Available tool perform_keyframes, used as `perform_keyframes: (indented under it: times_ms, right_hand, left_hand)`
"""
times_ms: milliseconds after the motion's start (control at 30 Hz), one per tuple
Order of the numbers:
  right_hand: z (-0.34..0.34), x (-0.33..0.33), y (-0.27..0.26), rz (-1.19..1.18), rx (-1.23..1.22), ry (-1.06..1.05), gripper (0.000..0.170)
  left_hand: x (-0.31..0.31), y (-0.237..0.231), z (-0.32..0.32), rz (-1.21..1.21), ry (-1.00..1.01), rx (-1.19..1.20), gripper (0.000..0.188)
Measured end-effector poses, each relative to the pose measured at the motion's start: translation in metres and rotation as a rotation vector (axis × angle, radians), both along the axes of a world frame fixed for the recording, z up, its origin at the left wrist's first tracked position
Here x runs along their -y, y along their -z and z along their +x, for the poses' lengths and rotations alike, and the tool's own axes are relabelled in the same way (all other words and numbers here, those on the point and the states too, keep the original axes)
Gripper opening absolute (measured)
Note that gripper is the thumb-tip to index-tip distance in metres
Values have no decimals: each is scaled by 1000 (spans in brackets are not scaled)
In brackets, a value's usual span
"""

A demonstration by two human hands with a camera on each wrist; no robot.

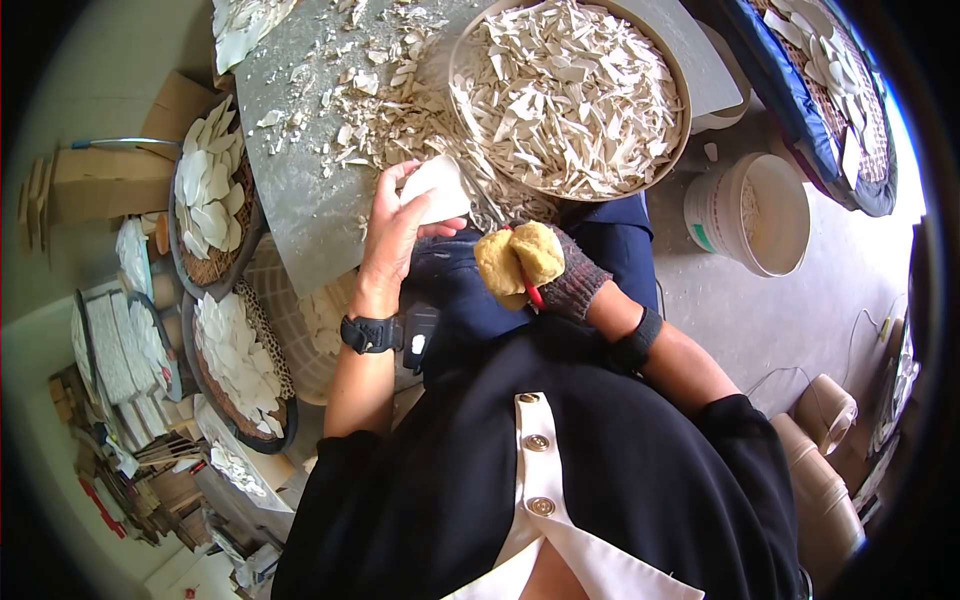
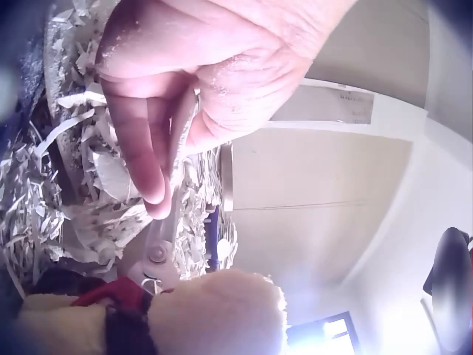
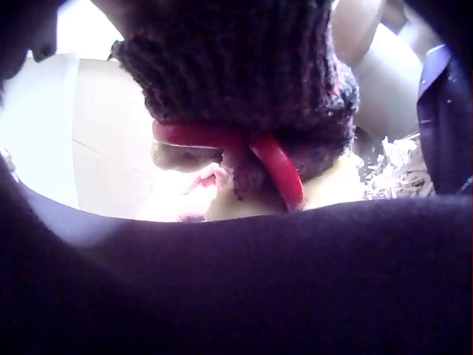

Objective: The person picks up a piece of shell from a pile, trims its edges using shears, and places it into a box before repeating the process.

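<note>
My bare left hand [image 1: 388, 232] pinches a thin, flat white piece [image 1: 440, 192] with a rounded edge between thumb and fingers, above the table's near edge. In the left wrist view this piece [image 2: 179, 133] shows edge-on. My right hand [image 1: 548, 268] wears a dark knit glove with yellow padded finger ends. It grips red-handled shears [image 1: 489, 204], whose metal blades point up toward the white piece and run close beside it. Both red handles [image 3: 278, 168] show under the glove in the right wrist view, where dark cloth covers the lower half.
A round tray [image 1: 686, 120] heaped with white slivers stands ahead on the grey table [image 1: 290, 190], among scattered scraps. A white bucket [image 1: 740, 225] stands at the right. Baskets of flat white pieces [image 1: 208, 190] line the left side. A blue-rimmed basket [image 1: 800, 110] is at upper right.
</note>
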State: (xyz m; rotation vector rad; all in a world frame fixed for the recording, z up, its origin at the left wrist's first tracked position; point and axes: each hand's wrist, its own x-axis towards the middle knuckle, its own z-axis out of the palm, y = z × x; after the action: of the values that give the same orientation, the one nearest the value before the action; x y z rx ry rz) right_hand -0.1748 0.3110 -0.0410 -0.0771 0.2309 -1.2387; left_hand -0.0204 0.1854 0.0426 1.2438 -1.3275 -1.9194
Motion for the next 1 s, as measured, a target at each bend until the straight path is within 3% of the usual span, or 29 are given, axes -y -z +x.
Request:
perform_keyframes:
  times_ms: [67, 133, 167, 267, 300, 400, 500, 567, 633, 733, 867, 967, 1000]
  right_hand:
    - [-4, 5, -3, -290, -742, 86, 22]
    - [-4, 8, -4, -444, -1132, 143, 24]
    - [-3, 9, -3, -455, -1152, 157, 24]
    - [-5, 10, -6, -472, -1190, 135, 23]
    - [-5, 8, -9, -474, -1199, 118, 22]
    - [-4, 4, -5, -442, -1297, 40, 23]
    - [-7, -1, -11, -527, -1482, 29, 24]
    - [-12, 2, -19, -652, -1606, -4, 24]
    - [-11, 6, -8, -541, -1343, 29, 25]
    - [1, 6, 14, -457, -1203, 92, 26]
    - [-4, 2, -1, -440, -1232, -4, 26]
    - [-11, 1, -20, -483, -1404, -9, 27]
    - [-10, 0, -15, -455, -1331, -13, 26]
  left_hand:
    - [0, -1, 0, -42, 53, 22, 44]
    - [-2, -5, -4, -99, 135, 25, 44]
    - [-2, -8, -5, -92, 121, 60, 46]
    - [-2, 17, -6, -653, -37, 161, 45]
    - [-8, 18, -10, -492, -169, 37, 49]
    - [-19, 26, -20, -514, -355, -48, 50]
    - [-19, 20, -23, -373, -336, -152, 44]
    - [-14, 19, -16, -319, -197, -149, 42]
    - [-18, 16, -16, -291, -126, -136, 40]
    - [-15, 12, -10, -231, -76, -123, 39]
    - [-10, 7, -6, -130, -44, -74, 41]
    - [-6, 10, -4, -72, -20, -72, 42]
    - [-6, 10, -4, -62, -10, -76, 42]
